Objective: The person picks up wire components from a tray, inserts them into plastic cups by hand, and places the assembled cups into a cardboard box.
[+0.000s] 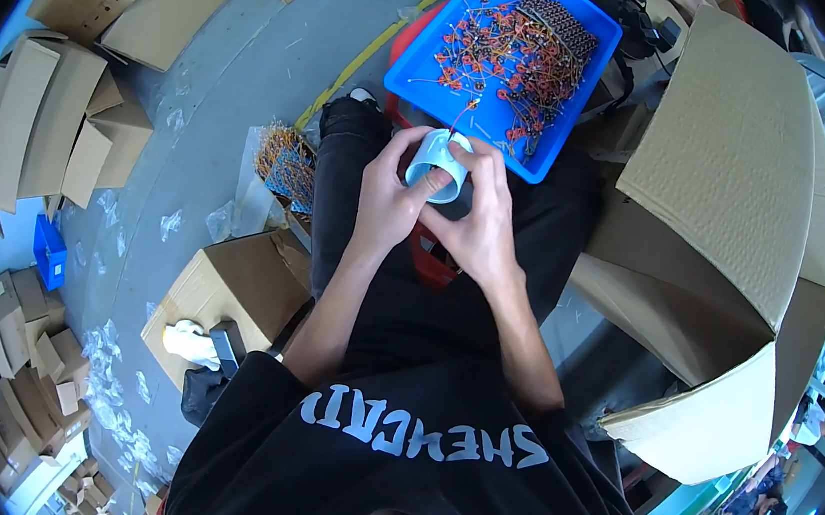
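White hollow cylinder [435, 145], one, short, open end facing the wearer; located between the two bare hands, above the lap, just below the near edge of a blue tray [406, 80]. Left hand [390, 200]: fingers partly curled along the cylinder's left side, thumb laid across the open end; gripping it. Right hand [487, 215]: fingers bent around the right side, a fingertip on the upper wall beside a thin red wire [453, 132], thumb near the lower rim; also gripping it. Whether either hand pinches the wire: cannot tell. Tray contents: red-and-dark wired parts [495, 50], loosely heaped, with a dense dark bundle [560, 27] at the far right corner. Large open carton [724, 160]: right of the lap.
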The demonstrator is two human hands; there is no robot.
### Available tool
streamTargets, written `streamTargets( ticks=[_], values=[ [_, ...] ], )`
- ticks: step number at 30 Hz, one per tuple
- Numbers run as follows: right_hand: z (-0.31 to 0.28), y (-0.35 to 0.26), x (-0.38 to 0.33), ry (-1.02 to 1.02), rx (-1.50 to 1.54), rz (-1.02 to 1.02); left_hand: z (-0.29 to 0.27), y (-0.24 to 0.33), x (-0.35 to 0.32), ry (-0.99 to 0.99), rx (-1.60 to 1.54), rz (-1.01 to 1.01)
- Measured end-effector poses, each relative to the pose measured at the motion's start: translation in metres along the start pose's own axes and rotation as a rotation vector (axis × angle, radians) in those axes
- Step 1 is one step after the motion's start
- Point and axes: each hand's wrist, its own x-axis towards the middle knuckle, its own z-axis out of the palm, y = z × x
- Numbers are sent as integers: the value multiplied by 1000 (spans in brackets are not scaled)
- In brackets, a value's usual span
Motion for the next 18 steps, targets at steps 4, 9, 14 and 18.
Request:
streamTargets(
  ticks=[4,9,14,18],
  values=[
    [-18,11,-9,-10,226,112,1,16,-6,-182,-477,-95],
    [-23,15,-19,-111,336,41,-16,17,6,-247,-536,-408],
    [-28,8,-19,-265,96,34,-10,8,11,-178,-176,-238],
    [-34,-10,-24,-168,-27,100,-3,25,2,-141,154,118]
  ],
)
